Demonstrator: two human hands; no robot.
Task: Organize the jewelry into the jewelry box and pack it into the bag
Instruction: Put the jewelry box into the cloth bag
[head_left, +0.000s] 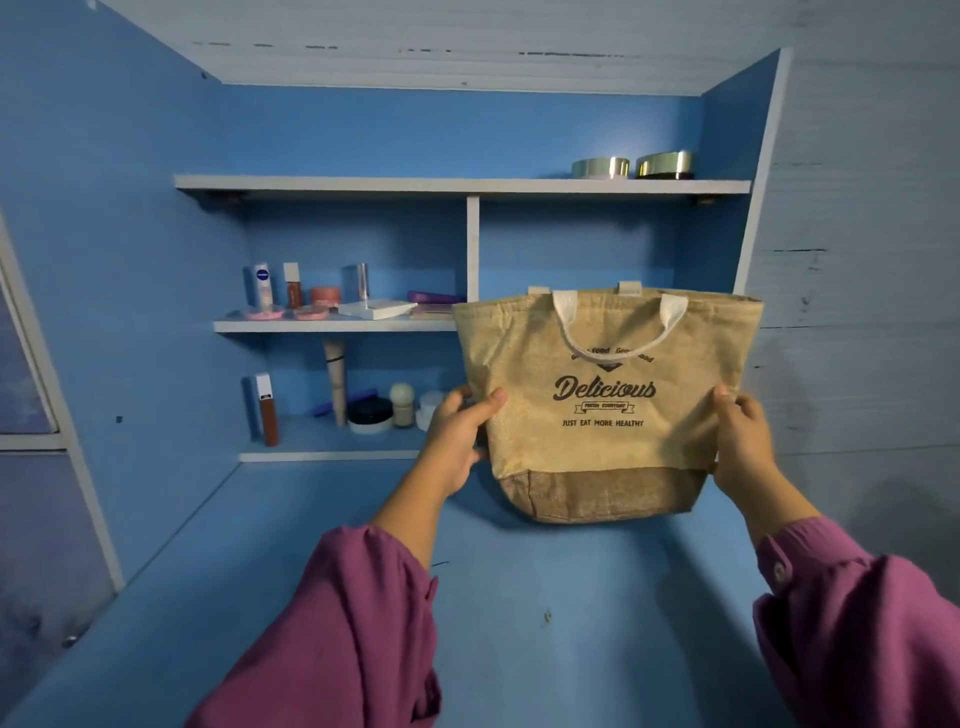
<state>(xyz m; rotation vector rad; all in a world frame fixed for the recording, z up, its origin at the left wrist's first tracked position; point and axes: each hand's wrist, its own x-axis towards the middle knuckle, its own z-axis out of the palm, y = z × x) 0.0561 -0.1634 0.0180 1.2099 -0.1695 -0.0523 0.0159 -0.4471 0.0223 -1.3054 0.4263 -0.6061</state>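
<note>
Bag: upright on tabletop, right of centre, before the shelves; left hand on its left side, right hand on its right. Cosmetics: middle shelf, left. Two tins: top shelf, right.

I see the bag at 1 o'clock as coarse, matt woven jute, darker and rougher along its base, with white cotton-like handles. The tabletop is smooth, matt blue-painted board. At 1 o'clock, high on the shelf, two tins gleam like polished metal. My sleeves are soft, matt cloth.
</note>
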